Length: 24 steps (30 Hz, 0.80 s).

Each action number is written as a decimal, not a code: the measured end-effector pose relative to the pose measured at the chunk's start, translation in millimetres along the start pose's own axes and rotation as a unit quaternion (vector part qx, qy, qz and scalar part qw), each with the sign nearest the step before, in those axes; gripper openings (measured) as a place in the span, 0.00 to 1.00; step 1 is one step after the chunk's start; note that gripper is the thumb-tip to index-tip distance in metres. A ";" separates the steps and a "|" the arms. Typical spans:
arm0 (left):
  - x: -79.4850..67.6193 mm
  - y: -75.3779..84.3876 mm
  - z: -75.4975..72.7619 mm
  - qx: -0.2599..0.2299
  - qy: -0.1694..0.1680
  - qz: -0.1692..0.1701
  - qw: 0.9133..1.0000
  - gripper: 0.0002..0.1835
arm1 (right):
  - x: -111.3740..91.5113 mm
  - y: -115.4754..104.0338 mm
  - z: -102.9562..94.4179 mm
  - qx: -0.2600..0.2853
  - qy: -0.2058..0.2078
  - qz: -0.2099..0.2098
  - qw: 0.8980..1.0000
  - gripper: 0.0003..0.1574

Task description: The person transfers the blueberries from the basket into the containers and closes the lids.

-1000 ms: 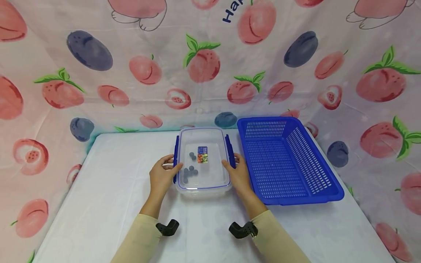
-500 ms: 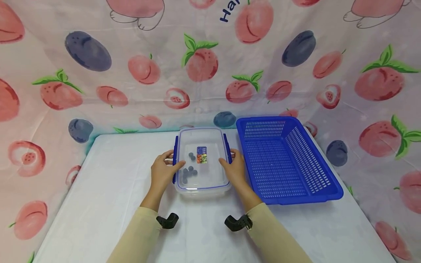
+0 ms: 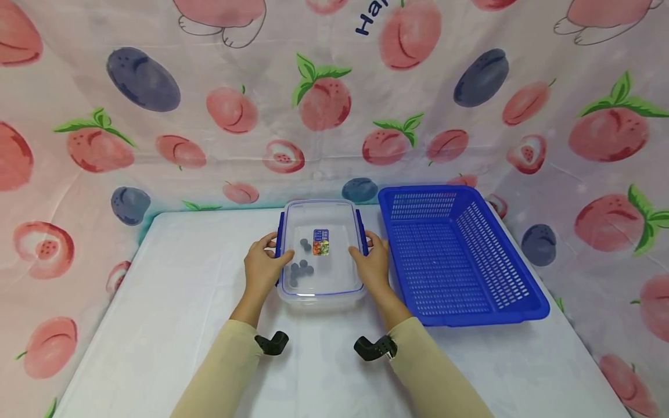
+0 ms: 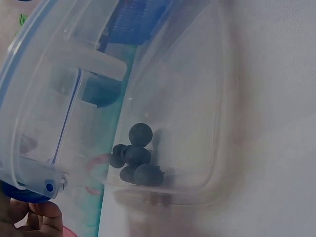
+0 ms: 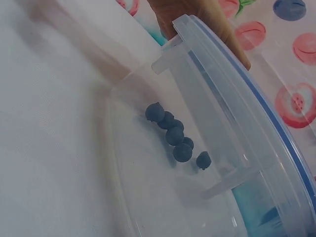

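Note:
A clear plastic food container (image 3: pixel 334 273) with a blue-edged lid and a small printed label sits in the middle of the white table. Several dark blueberries (image 5: pixel 175 136) lie inside, seen through its wall in both wrist views. The left hand (image 3: pixel 261 268) grips its left side, thumb over the lid edge and fingers at the blue side latch (image 3: pixel 280 235). On the opposite side the right hand (image 3: pixel 372 267) holds it likewise, its fingers by the right latch (image 3: pixel 362 229). In the left wrist view, curled fingers (image 4: pixel 47 217) touch the blue latch from below.
A blue slotted plastic basket (image 3: pixel 444 267) stands close to the right of the container, with nothing seen in it. Behind the white-covered table (image 3: pixel 209 249) hangs a fruit-print cloth (image 3: pixel 324 139). A black wrist camera (image 3: pixel 272 343) sits on each sleeve.
The right latch has come from flared outward to closer against the lid, with the right hand moving inward. The container has shifted slightly away from the person.

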<state>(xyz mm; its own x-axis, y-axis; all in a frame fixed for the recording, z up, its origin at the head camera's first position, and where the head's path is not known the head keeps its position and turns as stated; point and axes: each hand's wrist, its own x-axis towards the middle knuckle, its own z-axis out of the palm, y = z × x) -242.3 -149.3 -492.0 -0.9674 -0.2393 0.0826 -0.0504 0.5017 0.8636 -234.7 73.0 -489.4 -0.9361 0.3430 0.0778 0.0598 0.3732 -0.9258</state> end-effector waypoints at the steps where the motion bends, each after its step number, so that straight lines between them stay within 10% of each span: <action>1: 0.8 -0.4 0.7 0.001 0.002 0.001 1.000 0.32 | 0.7 0.4 0.5 0.002 0.003 -0.002 1.000 0.33; 24: 5.8 1.2 0.7 -0.001 0.009 0.027 1.000 0.29 | 3.9 -1.6 1.8 -0.006 -0.009 -0.036 0.999 0.29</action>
<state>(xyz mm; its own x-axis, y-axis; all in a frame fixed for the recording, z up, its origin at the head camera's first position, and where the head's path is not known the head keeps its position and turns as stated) -248.2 -149.4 -490.8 -0.9641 -0.2269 0.1377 0.0022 0.5121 0.8589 -239.1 72.3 -488.3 -0.9443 0.2995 0.1363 -0.0028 0.4071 -0.9134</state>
